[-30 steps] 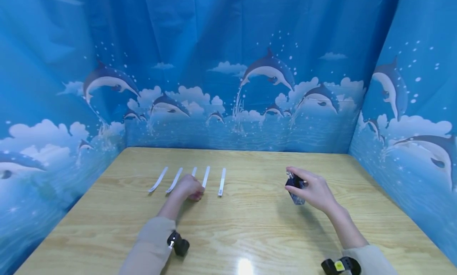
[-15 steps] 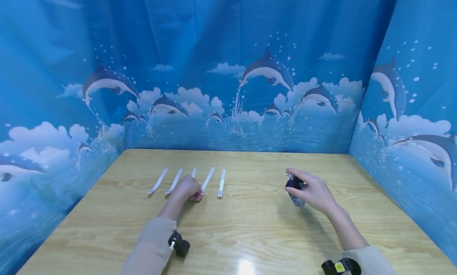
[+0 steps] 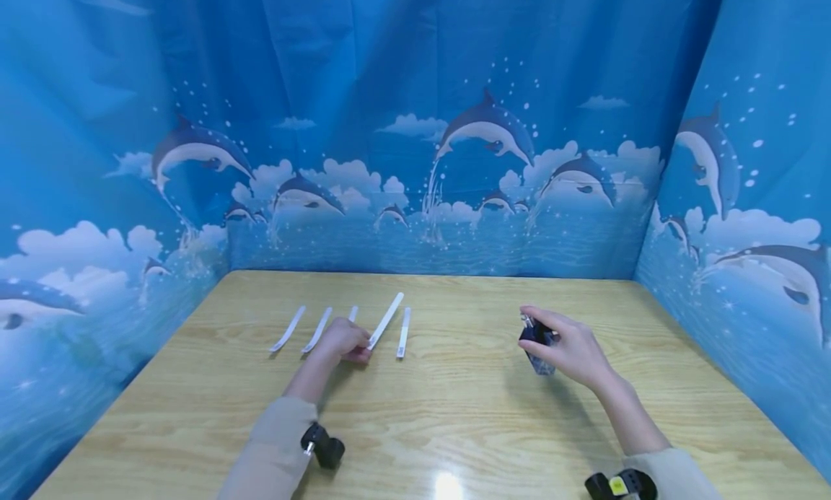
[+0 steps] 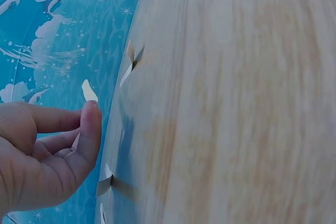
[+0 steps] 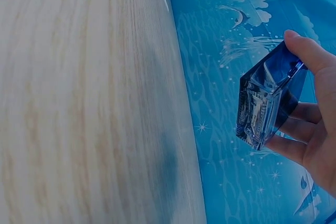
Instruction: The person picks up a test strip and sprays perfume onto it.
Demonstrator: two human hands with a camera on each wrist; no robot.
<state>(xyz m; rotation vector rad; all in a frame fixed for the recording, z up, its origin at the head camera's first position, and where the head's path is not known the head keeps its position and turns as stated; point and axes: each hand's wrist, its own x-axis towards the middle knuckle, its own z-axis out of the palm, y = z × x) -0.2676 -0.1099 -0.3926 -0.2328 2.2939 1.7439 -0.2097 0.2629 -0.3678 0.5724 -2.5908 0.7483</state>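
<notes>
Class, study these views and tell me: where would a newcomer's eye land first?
Probably on the bright blue dolphin backdrop rising behind and beside the wooden table. Next, the dark bottle held above the table's right side by the right hand. Then, further left, the left hand pinching a slanting white strip, with four other strips spread around it.

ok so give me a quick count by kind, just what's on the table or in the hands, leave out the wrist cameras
White strips lying on the table: 4, one partly hidden by the left hand
White strip pinched in the left hand: 1
Dark blue bottle held in the right hand: 1
Total: 6
</notes>
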